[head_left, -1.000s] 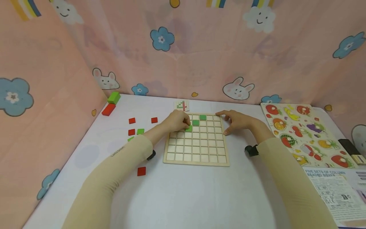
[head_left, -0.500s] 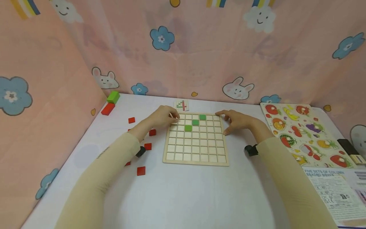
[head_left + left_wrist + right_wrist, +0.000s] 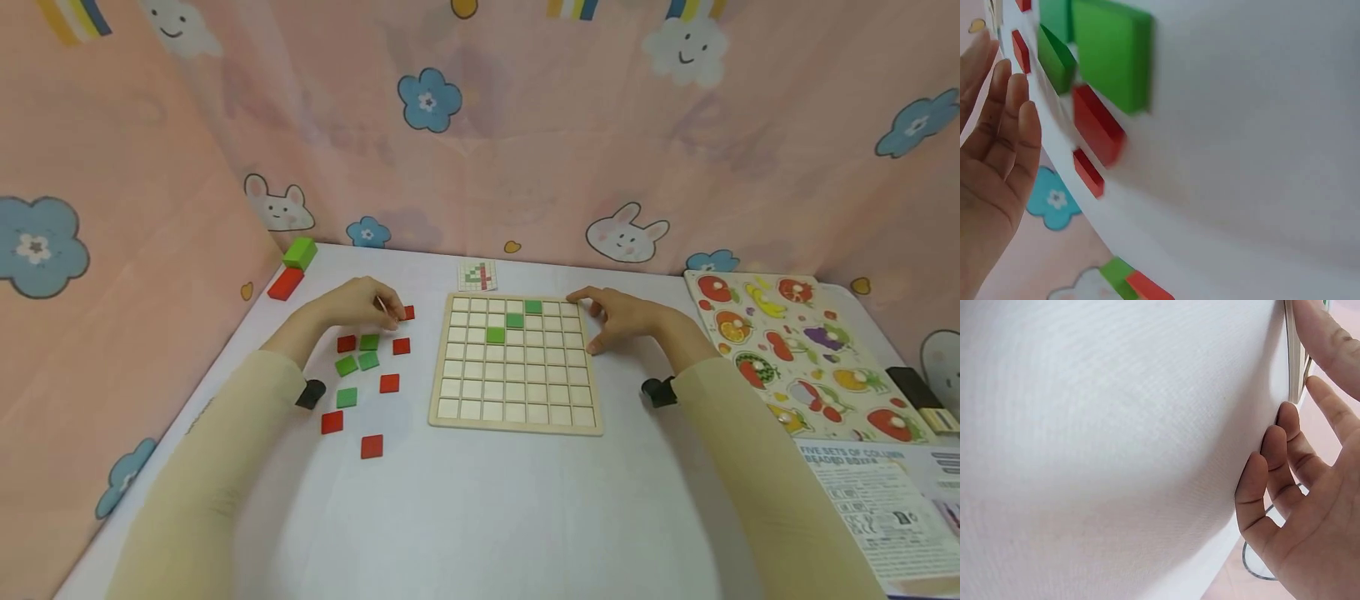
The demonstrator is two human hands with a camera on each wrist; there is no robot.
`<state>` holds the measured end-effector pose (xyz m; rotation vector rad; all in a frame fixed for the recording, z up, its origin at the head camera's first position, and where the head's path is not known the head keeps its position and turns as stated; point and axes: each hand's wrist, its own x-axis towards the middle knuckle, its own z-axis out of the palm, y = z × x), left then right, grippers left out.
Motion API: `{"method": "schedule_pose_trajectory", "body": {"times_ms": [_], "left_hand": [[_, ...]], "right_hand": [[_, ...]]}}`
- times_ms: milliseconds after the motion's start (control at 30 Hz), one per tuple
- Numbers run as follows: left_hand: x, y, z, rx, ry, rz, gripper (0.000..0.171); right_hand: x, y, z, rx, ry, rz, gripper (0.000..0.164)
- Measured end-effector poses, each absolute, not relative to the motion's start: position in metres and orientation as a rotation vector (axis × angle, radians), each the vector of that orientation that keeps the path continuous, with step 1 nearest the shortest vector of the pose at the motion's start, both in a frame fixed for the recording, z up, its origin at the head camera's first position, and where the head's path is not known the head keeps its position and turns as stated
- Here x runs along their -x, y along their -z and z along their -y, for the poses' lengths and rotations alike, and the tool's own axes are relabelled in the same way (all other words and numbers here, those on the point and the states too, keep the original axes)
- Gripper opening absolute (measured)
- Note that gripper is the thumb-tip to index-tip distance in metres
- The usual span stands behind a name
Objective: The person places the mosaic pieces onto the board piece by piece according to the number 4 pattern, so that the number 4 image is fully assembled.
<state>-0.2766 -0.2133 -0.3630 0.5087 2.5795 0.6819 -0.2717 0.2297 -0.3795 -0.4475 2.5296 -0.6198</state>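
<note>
My left hand (image 3: 356, 304) is above the table, left of the wooden grid board (image 3: 433, 400), its fingertips right at a red square tile (image 3: 408, 312). In the left wrist view the fingers (image 3: 1007, 134) of that hand are loosely extended, and no tile shows in them. My right hand (image 3: 626, 321) rests against the board's right side, index fingertip at the far corner and thumb at the side edge. In the right wrist view its other fingers (image 3: 1275, 462) lie on the white tabletop. Three green tiles (image 3: 496, 335) sit diagonally in the board's cells.
Several red tiles (image 3: 372, 447) and green tiles (image 3: 347, 397) lie loose left of the board. A small pattern card (image 3: 477, 275) stands behind it. Green (image 3: 300, 252) and red blocks (image 3: 286, 284) are at back left; a fruit puzzle board (image 3: 810, 354) and printed box (image 3: 877, 508) lie right.
My left hand has moved off the board leftward to the loose tiles, uncovering the green tile it was touching. My right hand has stayed at the board's edge.
</note>
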Motion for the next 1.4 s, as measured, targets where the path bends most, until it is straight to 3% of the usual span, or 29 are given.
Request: {"method": "schedule_pose_trajectory", "body": {"times_ms": [433, 1033, 1400], "left_hand": [[0.27, 0.364, 0.25, -0.51, -0.618, -2.359, 0.035], [0.273, 0.376, 0.237, -0.459, -0.698, -2.577, 0.013], [0.266, 0.376, 0.172, -0.464, -0.981, -2.605, 0.013]], "right_hand": [[0.27, 0.378, -0.23, 0.458, 0.634, -2.533, 0.096], [0.27, 0.382, -0.231, 0.428, 0.618, -2.536, 0.096], [0.27, 0.381, -0.23, 0.442, 0.633, -2.534, 0.095]]}}
